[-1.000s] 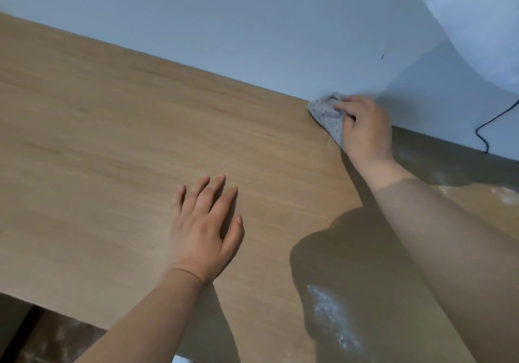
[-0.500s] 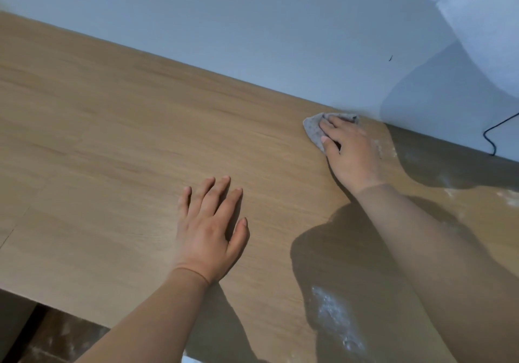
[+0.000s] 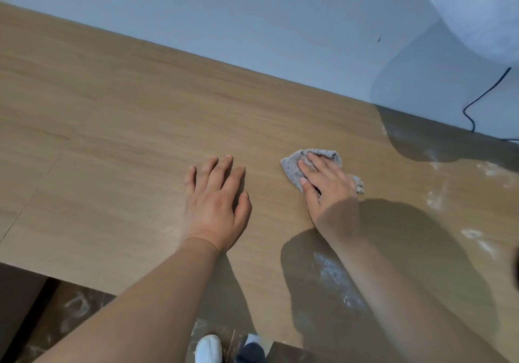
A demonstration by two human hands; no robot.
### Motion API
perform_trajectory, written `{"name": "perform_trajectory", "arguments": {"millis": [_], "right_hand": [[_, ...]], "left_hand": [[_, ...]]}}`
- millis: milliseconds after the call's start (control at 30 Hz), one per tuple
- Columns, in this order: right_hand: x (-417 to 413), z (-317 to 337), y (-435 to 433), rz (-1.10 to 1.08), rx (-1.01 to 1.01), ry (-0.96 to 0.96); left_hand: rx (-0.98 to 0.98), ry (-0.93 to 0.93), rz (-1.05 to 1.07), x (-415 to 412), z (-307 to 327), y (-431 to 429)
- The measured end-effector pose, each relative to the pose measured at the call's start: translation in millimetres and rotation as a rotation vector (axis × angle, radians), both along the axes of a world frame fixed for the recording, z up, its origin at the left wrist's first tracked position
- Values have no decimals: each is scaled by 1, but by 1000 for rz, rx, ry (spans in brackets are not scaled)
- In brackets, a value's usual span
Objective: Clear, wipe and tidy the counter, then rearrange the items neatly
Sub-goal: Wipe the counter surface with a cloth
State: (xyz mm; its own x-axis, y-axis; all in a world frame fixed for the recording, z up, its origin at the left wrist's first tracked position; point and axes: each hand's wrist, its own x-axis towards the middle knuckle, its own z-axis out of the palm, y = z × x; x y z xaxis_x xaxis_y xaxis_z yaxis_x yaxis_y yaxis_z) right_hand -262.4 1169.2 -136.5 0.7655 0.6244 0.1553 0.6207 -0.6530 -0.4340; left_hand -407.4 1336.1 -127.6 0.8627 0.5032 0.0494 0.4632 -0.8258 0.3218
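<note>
Counter (image 3: pixel 112 138) fills the frame. Left hand (image 3: pixel 216 202) lies flat at centre, fingers spread. Just right, right hand (image 3: pixel 327 191) presses a grey cloth (image 3: pixel 293 167) with straight fingers. Whitish smears (image 3: pixel 334 275), perhaps dust, mark the lower right; cable (image 3: pixel 483 99) upper right.

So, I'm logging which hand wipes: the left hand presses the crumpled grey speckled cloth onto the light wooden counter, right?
Not quite. The head view shows the right hand pressing the crumpled grey speckled cloth onto the light wooden counter. The left hand lies flat on the wood beside it, holding nothing.
</note>
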Motion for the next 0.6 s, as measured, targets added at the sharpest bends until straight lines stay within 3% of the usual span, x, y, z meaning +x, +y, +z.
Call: {"name": "perform_trajectory", "arguments": {"millis": [300, 600], "right_hand": [[-70, -3, -22, -37, 38, -6], [-135, -2, -42, -65, 33, 30]], "left_hand": [[-1, 20, -16, -2, 1, 0], [-62, -62, -224, -59, 11, -11]]}}
